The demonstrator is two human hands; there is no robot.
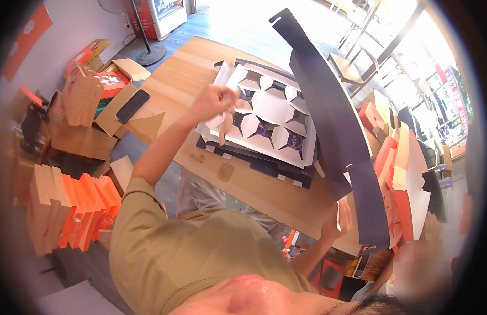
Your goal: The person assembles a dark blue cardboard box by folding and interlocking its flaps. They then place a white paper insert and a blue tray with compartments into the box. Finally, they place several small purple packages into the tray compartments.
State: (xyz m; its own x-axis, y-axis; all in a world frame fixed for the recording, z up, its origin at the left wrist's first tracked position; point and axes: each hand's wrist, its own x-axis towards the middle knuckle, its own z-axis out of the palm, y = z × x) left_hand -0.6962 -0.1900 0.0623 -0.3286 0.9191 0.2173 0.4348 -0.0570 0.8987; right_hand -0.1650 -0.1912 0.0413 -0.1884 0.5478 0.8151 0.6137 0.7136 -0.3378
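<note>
On the table lies a white card insert [272,107] with several cut openings and folded-up flaps, over dark box card [275,170]. My left hand [216,102] is over its left edge, fingers pinched, with a narrow tan strip [225,128] hanging from them. At the right, a long dark navy cardboard piece [332,113] rises at a tilt beside the insert. My right hand [339,219] is closed at that piece's near edge, where a thin white edge [338,215] shows; part of its grip is hidden.
A black phone [132,106] lies on cardboard left of the wooden table [175,68]. Open cartons [81,139] and orange-and-tan stacks [78,210] stand at the left. More orange boxes [403,178] crowd the right side. A fan base [151,54] and a chair [353,68] stand beyond.
</note>
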